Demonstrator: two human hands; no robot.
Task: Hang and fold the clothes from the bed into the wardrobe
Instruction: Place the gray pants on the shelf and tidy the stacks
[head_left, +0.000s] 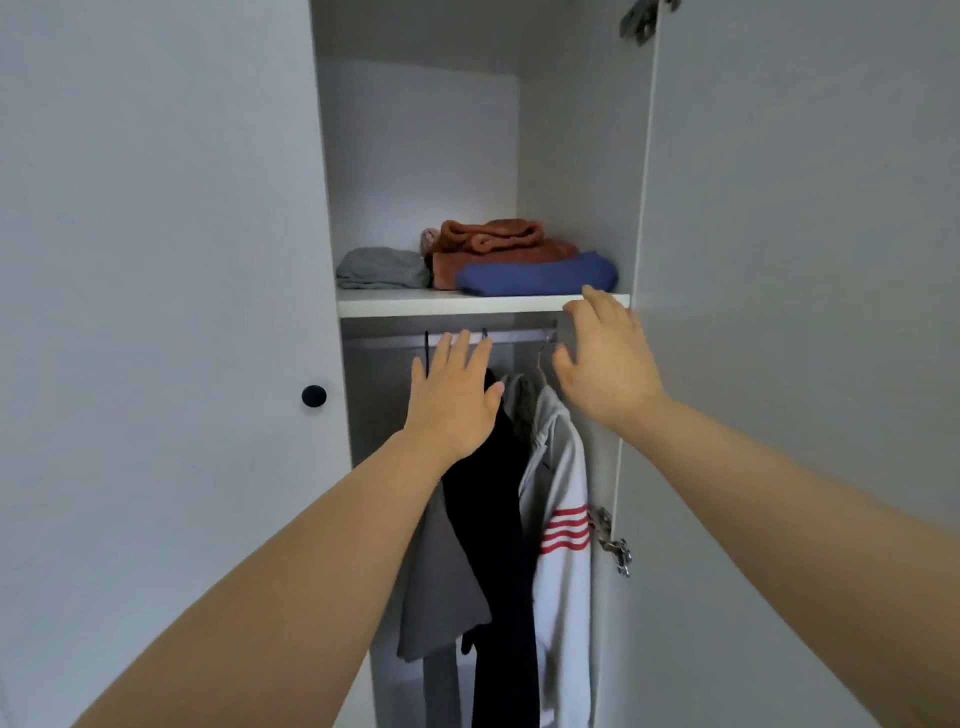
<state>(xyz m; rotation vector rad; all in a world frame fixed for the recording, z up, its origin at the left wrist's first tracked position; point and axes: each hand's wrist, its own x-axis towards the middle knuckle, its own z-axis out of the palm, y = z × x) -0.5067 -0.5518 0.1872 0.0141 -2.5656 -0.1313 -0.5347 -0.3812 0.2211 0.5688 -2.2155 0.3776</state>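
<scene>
Head view, the only 1. Wardrobe (571, 156) open, seen from close in front; both forearms reach up into it.

Left hand (452, 400): fingers straight and spread, grasping nothing. It hangs in front of the rail (514, 338) and the top of a black garment (498, 519); its fingertips overlap the rail, but contact cannot be told. The hand covers the black garment's hanger.

Right hand (605, 364): fingers loose and spread, grasping nothing. Its fingertips reach the front edge of the shelf (415, 304), just below a folded blue item (535, 275); whether they touch is unclear.

Clothes, on the shelf: the blue fold at front right, a rust-orange stack (493, 241) behind it, a grey bundle (382, 267) to the left. Something pale pink (428, 240) peeks from behind the orange stack, too hidden to identify.

Clothes, on the rail: 3 garments plain to see, a grey garment (441, 587), the black one and a white hooded top with red stripes (561, 519). A drab piece between black and white shows only at the neck. All run off the bottom edge, so lengths are unknown. Hanger hooks are thin and dark and hard to count.

Left door (156, 312) shut, with a black knob (314, 396). Right door (805, 260) swung open; 2 hinges visible, the lower hinge (615, 545) whole, the upper hinge (641, 18) cut by the frame top.
</scene>
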